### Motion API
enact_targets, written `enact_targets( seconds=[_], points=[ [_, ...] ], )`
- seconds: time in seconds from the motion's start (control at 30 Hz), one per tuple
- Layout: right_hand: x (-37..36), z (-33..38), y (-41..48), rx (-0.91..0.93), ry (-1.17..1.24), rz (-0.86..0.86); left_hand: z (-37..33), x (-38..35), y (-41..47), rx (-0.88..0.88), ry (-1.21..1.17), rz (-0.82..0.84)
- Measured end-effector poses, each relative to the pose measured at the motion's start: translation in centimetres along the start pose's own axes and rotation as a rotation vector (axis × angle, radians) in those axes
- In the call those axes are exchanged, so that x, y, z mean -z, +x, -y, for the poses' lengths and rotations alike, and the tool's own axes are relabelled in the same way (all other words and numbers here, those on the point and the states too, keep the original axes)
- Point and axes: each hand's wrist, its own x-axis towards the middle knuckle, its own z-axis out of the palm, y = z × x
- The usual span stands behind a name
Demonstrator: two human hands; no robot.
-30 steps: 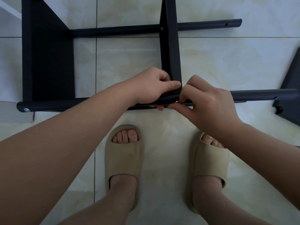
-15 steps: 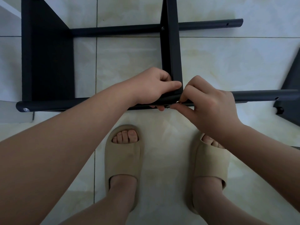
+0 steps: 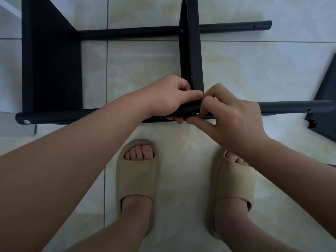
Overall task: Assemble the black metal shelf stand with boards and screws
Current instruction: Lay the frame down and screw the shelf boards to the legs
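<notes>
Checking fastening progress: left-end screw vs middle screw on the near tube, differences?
The left-end screw sits untouched; middle screw is pinched by the right hand. The left-end screw is at the left board's joint; middle screw at the middle board's joint. Both silver, on the near tube.

Extended both forearms forward and inward. Gripped tube (image 3: 291, 106) with curled left hand (image 3: 171, 99). Pinched screw (image 3: 198, 115) between thumb and forefinger of right hand (image 3: 234, 118).

Pale tiled floor (image 3: 254, 70) — on it the black shelf frame (image 3: 51, 70), a loose black panel (image 3: 328, 88) and two beige slippers (image 3: 136, 179)
</notes>
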Motion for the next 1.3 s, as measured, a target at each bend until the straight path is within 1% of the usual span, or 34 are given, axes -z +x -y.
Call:
enact_targets(
  seconds=[0.13, 0.23, 0.4, 0.6, 0.7, 0.83, 1.03, 1.17, 1.3],
  points=[
    [0.6, -0.5, -0.6, 0.044, 0.048, 0.075, -0.1, 0.0, -0.1, 0.003, -0.005, -0.009],
    [0.5, -0.6, -0.5, 0.058, 0.060, 0.050, -0.1, 0.0, -0.1, 0.002, -0.017, -0.008],
    [-0.1, -0.1, 0.2, 0.014, 0.003, -0.025, -0.1, 0.1, -0.1, 0.006, -0.008, 0.003],
    [0.5, -0.5, -0.8, 0.035, 0.039, 0.059, -0.1, 0.0, -0.1, -0.001, -0.003, -0.008],
    [0.3, -0.7, -0.9, 0.048, 0.032, 0.018, 0.0, 0.0, 0.0, -0.001, -0.003, -0.008],
    [-0.2, -0.1, -0.3, 0.009, -0.025, -0.023, -0.1, 0.0, 0.0, -0.001, -0.001, -0.002],
    [0.3, -0.4, -0.7, 0.031, 0.040, 0.051, 0.0, 0.0, 0.0, -0.003, -0.004, -0.010],
    [0.3, -0.9, -0.8, 0.043, 0.079, 0.004, 0.0, 0.0, 0.0, 0.003, 0.001, -0.013],
    [-0.2, -0.5, -0.4, 0.016, 0.011, -0.045, -0.1, 0.0, 0.0, -0.003, 0.004, -0.012]
  ],
)
